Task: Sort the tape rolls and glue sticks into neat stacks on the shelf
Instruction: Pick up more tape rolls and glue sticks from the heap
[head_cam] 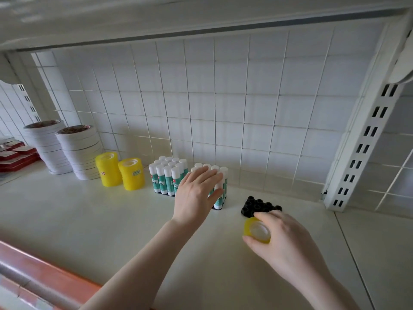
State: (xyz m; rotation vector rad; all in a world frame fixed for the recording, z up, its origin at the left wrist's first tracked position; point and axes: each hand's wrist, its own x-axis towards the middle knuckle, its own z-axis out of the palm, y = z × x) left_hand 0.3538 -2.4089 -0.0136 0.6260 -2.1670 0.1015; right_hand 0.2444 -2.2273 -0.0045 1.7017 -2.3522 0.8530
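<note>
Fingers of the right hand (288,240) curl round a yellow tape roll (257,230) just before the empty black holder (259,205); left hand (196,193), fingers straight, touches glue sticks (220,189) standing left of that holder.

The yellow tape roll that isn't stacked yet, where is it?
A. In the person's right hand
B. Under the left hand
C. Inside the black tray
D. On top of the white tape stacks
A: the right hand curls its fingers and thumb round the loose yellow tape roll, held near the black tray, while the left hand lies flat against the glue sticks.
</note>
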